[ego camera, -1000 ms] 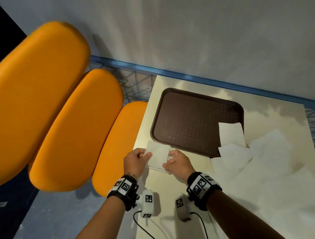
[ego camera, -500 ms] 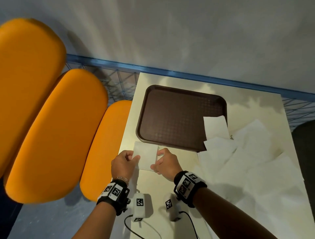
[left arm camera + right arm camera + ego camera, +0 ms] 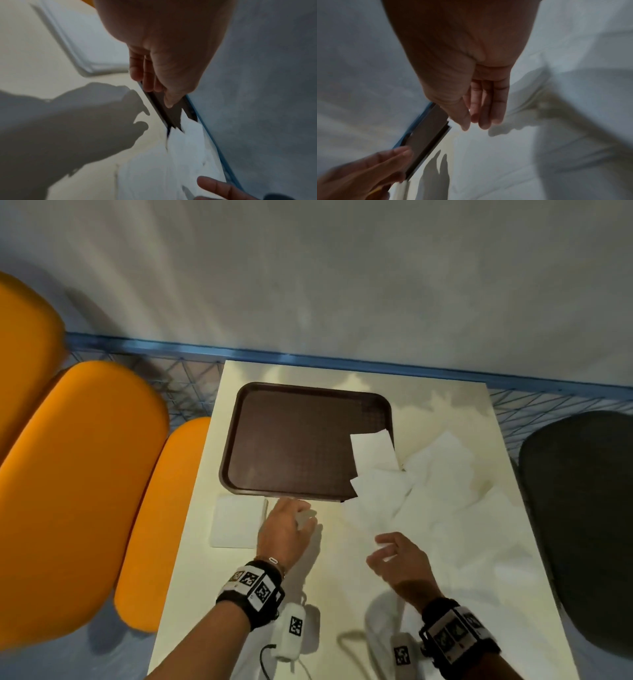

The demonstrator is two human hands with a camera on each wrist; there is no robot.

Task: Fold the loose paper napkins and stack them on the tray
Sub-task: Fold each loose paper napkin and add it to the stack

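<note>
1. So the dark brown rectangular plastic tray (image 3: 294,440) sat at the far side of the cream-coloured bench (image 3: 335,570), mostly bare, with one white paper napkin (image 3: 371,451) lying over its right near corner.
2. A folded white square napkin (image 3: 236,520) lay flat on the bench just beside the tray's near left edge, not on the tray.
3. The left hand (image 3: 286,530) was over the bench right next to that folded napkin, fingers loosely extended toward the tray rim and holding nothing, as the left wrist view (image 3: 164,56) showed pretty plainly.
4. The right hand (image 3: 399,561) hovered near the edge of the messy pile of loose white paper napkins (image 3: 445,508) on the right half of the bench, fingers relaxed and slightly spread, nothing in them either. Right wrist view (image 3: 471,81) was blurry but the fingers looked straight-ish.
5. Part of the pile overlapped the tray's right near corner.
6. Orange padded seats (image 3: 78,481) sat off the left of the bench, and a dark mesh chair (image 3: 582,508) off the right.
</note>
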